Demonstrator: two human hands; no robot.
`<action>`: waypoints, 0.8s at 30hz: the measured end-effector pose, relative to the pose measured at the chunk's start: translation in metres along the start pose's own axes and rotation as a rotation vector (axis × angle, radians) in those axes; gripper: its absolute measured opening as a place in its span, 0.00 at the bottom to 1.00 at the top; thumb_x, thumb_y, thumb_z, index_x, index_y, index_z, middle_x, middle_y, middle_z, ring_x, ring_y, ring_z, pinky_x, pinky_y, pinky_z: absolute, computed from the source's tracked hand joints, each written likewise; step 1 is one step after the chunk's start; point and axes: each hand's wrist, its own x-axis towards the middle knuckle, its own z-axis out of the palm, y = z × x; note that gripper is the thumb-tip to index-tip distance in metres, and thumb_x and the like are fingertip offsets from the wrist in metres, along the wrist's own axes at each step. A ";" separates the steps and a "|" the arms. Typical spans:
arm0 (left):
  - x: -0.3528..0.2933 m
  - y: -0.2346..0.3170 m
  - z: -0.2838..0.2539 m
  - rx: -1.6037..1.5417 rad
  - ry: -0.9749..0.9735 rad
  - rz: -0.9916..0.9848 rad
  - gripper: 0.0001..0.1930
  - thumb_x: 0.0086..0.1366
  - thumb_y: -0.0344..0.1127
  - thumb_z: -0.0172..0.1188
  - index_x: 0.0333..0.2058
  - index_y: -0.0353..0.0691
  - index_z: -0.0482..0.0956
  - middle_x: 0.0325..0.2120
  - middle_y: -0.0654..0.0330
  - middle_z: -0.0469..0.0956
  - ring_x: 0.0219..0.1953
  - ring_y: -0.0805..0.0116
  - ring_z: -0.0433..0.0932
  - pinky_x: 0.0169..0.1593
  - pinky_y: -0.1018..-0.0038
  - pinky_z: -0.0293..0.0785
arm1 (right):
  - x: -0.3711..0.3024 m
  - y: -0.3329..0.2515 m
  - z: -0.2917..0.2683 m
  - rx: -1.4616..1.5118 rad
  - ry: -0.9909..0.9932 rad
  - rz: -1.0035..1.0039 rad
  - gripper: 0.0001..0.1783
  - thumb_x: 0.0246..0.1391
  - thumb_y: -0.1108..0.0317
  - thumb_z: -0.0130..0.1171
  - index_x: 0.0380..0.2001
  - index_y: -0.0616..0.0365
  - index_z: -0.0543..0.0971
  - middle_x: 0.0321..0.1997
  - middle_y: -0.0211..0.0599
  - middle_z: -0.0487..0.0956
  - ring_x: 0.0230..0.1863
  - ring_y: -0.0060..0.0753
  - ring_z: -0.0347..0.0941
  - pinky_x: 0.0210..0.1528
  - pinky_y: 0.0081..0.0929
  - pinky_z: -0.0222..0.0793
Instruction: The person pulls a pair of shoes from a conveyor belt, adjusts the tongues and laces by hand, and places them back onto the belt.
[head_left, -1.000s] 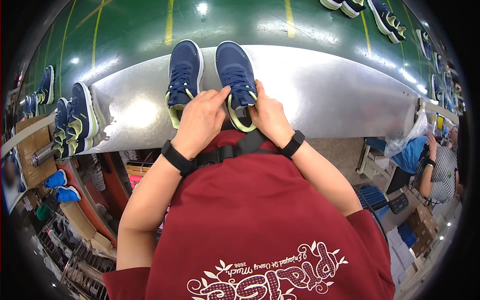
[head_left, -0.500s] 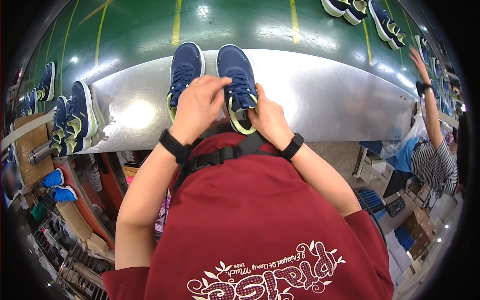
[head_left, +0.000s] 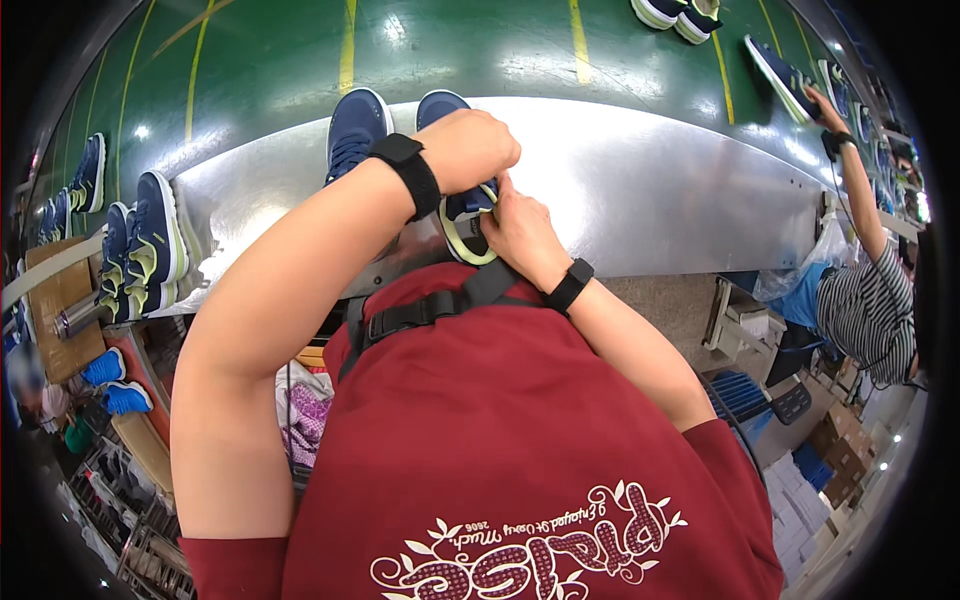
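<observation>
Two navy sneakers with white soles and pale lime lining lie side by side on the metal ledge, toes pointing away. My left hand (head_left: 470, 150) is closed over the middle of the right sneaker (head_left: 440, 102), covering its laces. What its curled fingers hold is hidden beneath the hand. My right hand (head_left: 523, 232) grips the same sneaker's right side by the collar, the fingers partly out of sight. Left of it stands the other sneaker (head_left: 358, 130), untouched, with its rear part behind my left forearm.
Beyond the metal ledge (head_left: 660, 190) runs a green belt (head_left: 480, 50) with yellow lines. Several navy sneakers (head_left: 155, 240) stand at the left, and a pair (head_left: 680, 15) sits far right. A co-worker's hand (head_left: 825, 110) touches a sneaker (head_left: 778, 75). Blue shoes (head_left: 125, 398) rest on a rack at lower left.
My left hand has swung right across the sneaker, its forearm now over the left sneaker's rear. My right hand stays at the collar. The co-worker's hand has come down onto a sneaker.
</observation>
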 end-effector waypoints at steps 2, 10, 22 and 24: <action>0.005 0.001 0.006 -0.002 0.047 0.041 0.03 0.47 0.29 0.57 0.21 0.36 0.76 0.22 0.51 0.77 0.32 0.51 0.77 0.37 0.63 0.74 | 0.000 0.002 0.000 -0.018 -0.036 0.022 0.33 0.47 0.72 0.51 0.55 0.79 0.57 0.32 0.59 0.77 0.34 0.57 0.75 0.39 0.45 0.71; -0.014 0.017 0.020 0.228 0.233 -0.047 0.05 0.51 0.30 0.54 0.27 0.37 0.73 0.24 0.59 0.73 0.34 0.60 0.74 0.39 0.70 0.72 | -0.002 0.001 -0.003 0.009 -0.022 0.019 0.34 0.47 0.72 0.52 0.56 0.80 0.57 0.33 0.58 0.77 0.36 0.56 0.75 0.40 0.44 0.71; -0.119 0.063 0.007 -0.204 0.601 -0.425 0.17 0.53 0.26 0.63 0.43 0.37 0.76 0.36 0.57 0.77 0.41 0.58 0.76 0.43 0.69 0.73 | -0.005 -0.003 -0.012 0.034 0.066 0.068 0.34 0.49 0.72 0.54 0.59 0.72 0.59 0.27 0.58 0.77 0.32 0.60 0.75 0.37 0.48 0.70; -0.150 0.062 0.015 -0.159 0.690 -0.505 0.17 0.53 0.28 0.63 0.44 0.38 0.75 0.35 0.57 0.77 0.40 0.58 0.75 0.42 0.69 0.73 | 0.002 -0.001 -0.027 0.010 0.062 0.162 0.34 0.50 0.69 0.54 0.61 0.64 0.59 0.28 0.59 0.78 0.34 0.60 0.76 0.39 0.48 0.70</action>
